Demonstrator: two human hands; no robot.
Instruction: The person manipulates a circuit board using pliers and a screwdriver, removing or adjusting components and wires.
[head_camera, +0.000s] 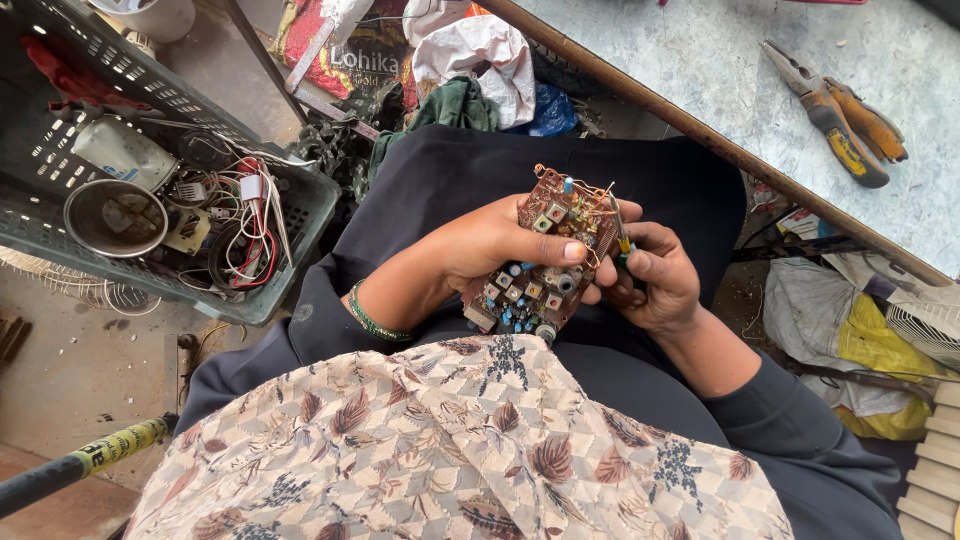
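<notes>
Floral cloth (460, 450) below; both hands (500, 245) (655, 280) grasp brown component-studded circuit board (545, 260)

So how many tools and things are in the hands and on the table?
Circuit board in left hand: 1
Screwdriver in right hand: 1
Pliers on the table: 2
Total: 4

A circuit board (545, 265) sits between both hands (over the lap), crate (300, 215) left, pliers (835, 112) right.
</notes>
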